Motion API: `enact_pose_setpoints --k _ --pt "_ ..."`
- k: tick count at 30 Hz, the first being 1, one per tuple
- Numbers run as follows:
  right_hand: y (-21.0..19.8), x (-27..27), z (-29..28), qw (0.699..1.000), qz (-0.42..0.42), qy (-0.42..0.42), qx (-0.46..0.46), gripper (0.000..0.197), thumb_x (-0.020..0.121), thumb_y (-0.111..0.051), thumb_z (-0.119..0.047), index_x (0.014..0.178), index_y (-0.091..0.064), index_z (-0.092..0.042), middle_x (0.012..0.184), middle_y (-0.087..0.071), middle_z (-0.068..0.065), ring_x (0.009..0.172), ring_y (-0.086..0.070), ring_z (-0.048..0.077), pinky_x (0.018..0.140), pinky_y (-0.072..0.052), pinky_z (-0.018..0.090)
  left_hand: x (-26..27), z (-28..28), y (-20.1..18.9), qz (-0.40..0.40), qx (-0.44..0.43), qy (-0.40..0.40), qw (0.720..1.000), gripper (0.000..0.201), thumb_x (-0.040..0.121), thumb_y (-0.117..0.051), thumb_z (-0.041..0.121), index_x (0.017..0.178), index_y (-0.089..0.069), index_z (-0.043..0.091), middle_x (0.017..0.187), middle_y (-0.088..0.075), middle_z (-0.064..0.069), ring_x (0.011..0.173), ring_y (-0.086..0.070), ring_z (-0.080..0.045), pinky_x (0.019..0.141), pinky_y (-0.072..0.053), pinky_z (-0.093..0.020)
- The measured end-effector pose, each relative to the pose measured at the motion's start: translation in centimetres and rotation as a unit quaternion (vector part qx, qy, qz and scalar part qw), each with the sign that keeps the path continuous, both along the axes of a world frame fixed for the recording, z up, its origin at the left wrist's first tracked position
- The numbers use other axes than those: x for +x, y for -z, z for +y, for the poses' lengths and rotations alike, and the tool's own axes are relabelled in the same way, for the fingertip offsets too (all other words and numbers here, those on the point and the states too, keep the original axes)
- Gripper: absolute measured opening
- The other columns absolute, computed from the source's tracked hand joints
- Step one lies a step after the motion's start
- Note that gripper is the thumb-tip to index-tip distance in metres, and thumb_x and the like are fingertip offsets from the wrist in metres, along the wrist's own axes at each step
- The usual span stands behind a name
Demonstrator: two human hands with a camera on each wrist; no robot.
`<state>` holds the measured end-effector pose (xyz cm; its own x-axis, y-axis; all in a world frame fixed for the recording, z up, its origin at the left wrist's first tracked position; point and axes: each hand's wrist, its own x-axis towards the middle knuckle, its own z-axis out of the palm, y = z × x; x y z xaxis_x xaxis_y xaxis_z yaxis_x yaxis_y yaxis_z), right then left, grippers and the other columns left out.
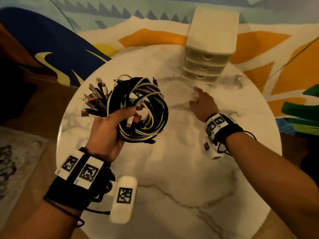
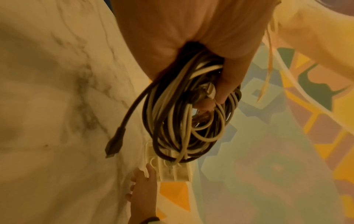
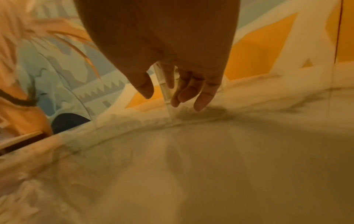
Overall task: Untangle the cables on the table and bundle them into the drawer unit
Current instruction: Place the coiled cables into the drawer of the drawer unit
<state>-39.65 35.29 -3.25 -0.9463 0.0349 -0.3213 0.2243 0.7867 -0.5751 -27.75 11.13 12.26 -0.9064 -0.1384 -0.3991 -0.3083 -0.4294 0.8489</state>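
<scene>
My left hand (image 1: 110, 128) grips a coiled bundle of black and white cables (image 1: 145, 107) above the left half of the round marble table (image 1: 181, 178). Several plug ends (image 1: 95, 99) fan out to the bundle's left. In the left wrist view the cable bundle (image 2: 184, 115) hangs from my fist (image 2: 220, 84), and one black plug (image 2: 114, 144) dangles loose. The white three-drawer unit (image 1: 208, 49) stands at the table's far edge, all drawers closed. My right hand (image 1: 202, 102) reaches toward it with straight fingers (image 3: 203, 97), a short way from the lowest drawer (image 1: 200, 77), holding nothing.
A colourful patterned rug (image 1: 155, 37) covers the floor beyond the table. Something dark blue (image 1: 44, 45) lies at the far left and something green (image 1: 303, 107) at the right edge. A patterned mat (image 1: 15, 161) lies low on the left.
</scene>
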Motion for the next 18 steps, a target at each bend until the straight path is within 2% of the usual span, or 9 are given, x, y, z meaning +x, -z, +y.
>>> enact_pose_setpoints --k 3,7,10,14,16,18 --pt "0.4 -2.1 0.3 0.999 -0.003 0.011 0.037 0.063 0.091 -0.051 -0.030 0.148 -0.024 -0.023 0.131 -0.048 0.022 0.121 -0.044 0.041 0.099 -0.040 0.046 -0.7 -0.9 0.7 -0.008 0.008 -0.004 1.000 0.032 0.068 -0.060 0.005 0.100 -0.067 0.010 0.087 -0.071 -0.006 0.066 -0.067 -0.014 0.061 -0.054 -0.028" --pt "0.7 -4.0 0.6 0.997 -0.027 0.014 0.071 0.081 0.087 -0.053 -0.032 0.151 -0.003 -0.033 0.140 -0.039 0.028 0.124 -0.041 0.045 0.101 -0.039 0.048 -1.2 -1.8 1.4 -0.018 0.024 -0.024 0.999 0.032 0.065 -0.061 0.004 0.097 -0.068 0.010 0.086 -0.071 -0.008 0.063 -0.066 -0.014 0.059 -0.054 -0.026" --pt "0.6 -4.8 0.6 0.996 -0.028 -0.005 0.089 0.085 0.085 -0.051 -0.031 0.150 0.004 -0.030 0.131 -0.048 0.031 0.116 -0.049 0.045 0.094 -0.045 0.045 -1.3 -2.2 1.6 -0.020 0.025 -0.023 0.999 0.033 0.065 -0.061 0.004 0.097 -0.067 0.008 0.085 -0.071 -0.007 0.064 -0.065 -0.013 0.058 -0.054 -0.024" --pt "0.0 -4.2 0.8 0.993 -0.016 0.007 0.113 0.073 0.086 -0.049 -0.033 0.147 -0.009 -0.033 0.113 -0.060 0.028 0.100 -0.059 0.043 0.080 -0.047 0.040 -1.6 -2.2 2.2 -0.038 0.010 0.002 0.999 0.036 0.067 -0.064 0.007 0.103 -0.065 0.003 0.081 -0.068 -0.007 0.062 -0.060 -0.015 0.069 -0.054 -0.033" --pt "-0.9 -3.4 1.0 0.993 -0.017 0.009 0.120 0.061 0.087 -0.050 -0.035 0.141 -0.023 -0.026 0.110 -0.062 0.026 0.098 -0.060 0.043 0.075 -0.044 0.039 -2.2 -1.5 2.6 -0.045 0.009 0.024 0.999 0.035 0.070 -0.063 0.006 0.105 -0.065 0.001 0.080 -0.068 -0.007 0.061 -0.059 -0.015 0.074 -0.053 -0.038" --pt "-1.4 -1.5 0.6 0.994 -0.023 -0.019 0.108 0.053 0.090 -0.052 -0.035 0.135 -0.032 -0.016 0.110 -0.063 0.025 0.099 -0.060 0.042 0.076 -0.045 0.039 -2.8 -0.6 3.1 -0.046 0.012 0.035 0.998 0.034 0.071 -0.063 0.004 0.105 -0.065 0.002 0.082 -0.069 -0.008 0.062 -0.063 -0.014 0.073 -0.055 -0.039"
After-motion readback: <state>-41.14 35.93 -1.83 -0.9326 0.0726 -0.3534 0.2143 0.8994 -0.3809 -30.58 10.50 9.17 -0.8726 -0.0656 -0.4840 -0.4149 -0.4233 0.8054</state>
